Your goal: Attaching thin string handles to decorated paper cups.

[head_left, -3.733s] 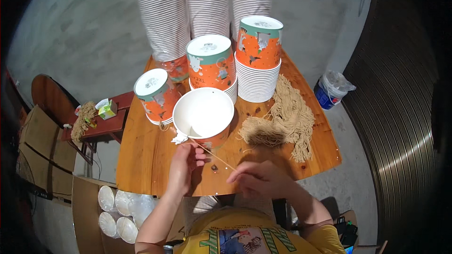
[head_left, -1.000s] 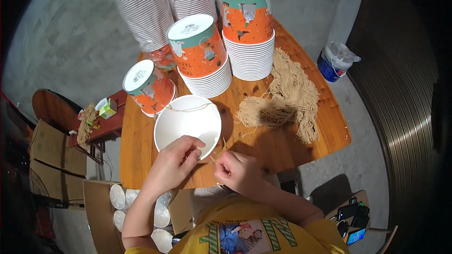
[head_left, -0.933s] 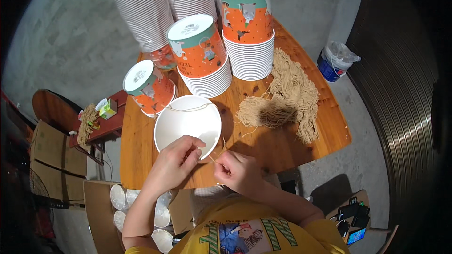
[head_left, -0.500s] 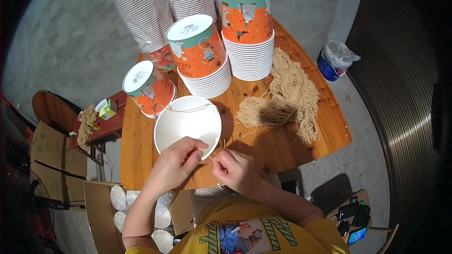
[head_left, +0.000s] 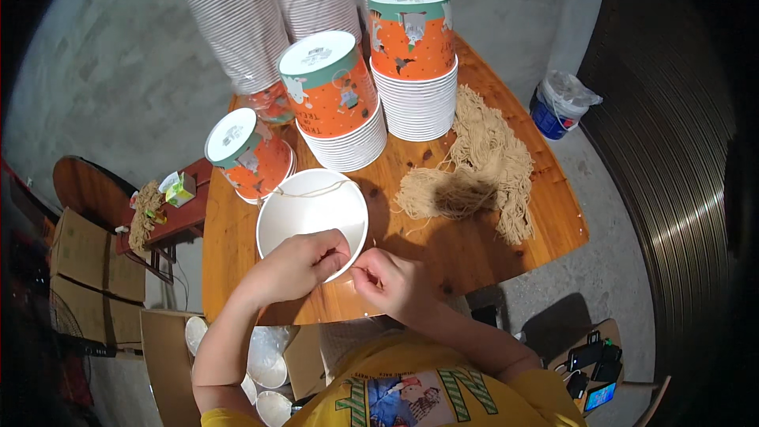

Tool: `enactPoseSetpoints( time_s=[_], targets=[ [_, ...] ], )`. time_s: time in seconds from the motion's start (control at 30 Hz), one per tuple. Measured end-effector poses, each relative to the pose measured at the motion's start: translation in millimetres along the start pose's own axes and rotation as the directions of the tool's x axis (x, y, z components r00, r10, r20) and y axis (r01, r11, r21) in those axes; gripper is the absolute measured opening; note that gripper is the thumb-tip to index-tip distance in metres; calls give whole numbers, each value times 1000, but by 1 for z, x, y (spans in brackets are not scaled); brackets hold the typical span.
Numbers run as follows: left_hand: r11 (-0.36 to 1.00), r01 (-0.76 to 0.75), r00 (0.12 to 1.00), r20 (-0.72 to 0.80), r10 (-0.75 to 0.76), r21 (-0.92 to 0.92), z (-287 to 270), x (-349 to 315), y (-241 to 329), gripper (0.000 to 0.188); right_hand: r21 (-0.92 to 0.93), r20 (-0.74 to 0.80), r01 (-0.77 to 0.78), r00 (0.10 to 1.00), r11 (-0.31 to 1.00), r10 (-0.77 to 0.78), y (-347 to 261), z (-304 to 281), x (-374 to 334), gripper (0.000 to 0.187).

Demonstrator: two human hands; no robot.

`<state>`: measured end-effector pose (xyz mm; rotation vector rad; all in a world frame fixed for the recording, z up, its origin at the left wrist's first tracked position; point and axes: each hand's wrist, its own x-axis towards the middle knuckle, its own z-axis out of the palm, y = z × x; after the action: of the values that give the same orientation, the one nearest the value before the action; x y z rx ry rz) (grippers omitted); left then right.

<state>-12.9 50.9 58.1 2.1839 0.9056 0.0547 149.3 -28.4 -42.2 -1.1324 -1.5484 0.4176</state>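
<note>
While the left hand (head_left: 299, 265) bends its fingers at the paper bucket (head_left: 304, 221) — grip unclear — the right hand (head_left: 387, 281) pinches twine (head_left: 357, 269), fingertips together. Another strand (head_left: 305, 194) crosses the bucket's mouth.

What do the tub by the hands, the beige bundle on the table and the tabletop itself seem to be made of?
Tub: probably coated paperboard, possibly plastic; the thin rim and smooth white inside suggest it.
Beige bundle: matt, perhaps cotton or jute cord; many loose strands show.
Tabletop: apparently varnished wood, judging by dark knots, grain and sheen.
</note>
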Motion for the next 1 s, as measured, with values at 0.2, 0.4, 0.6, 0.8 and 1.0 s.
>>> enactPoseSetpoints(
  time_s=[0.2,0.4,0.6,0.8,1.0],
  targets=[
    [989,97,964,-238,-121,-109,2,-7,7,10,38,155,-257,956,966,249,4,-27,16,14],
    [984,-153,910,-400,105,-90,13,0,11,8,94,99,-102,991,990,93,-8,-31,43,15],
    [878,-138,917,-394,-61,-459,22,4,-1,24,228,311,-336,914,914,259,5,-25,48,7],
    [716,-22,982,-148,-114,-698,16,13,-1,47,463,350,-404,901,789,256,20,-13,44,2],
    [552,68,977,-55,-204,-831,19,21,-18,25,438,445,-460,857,772,258,-4,-31,59,8]
  ],
)
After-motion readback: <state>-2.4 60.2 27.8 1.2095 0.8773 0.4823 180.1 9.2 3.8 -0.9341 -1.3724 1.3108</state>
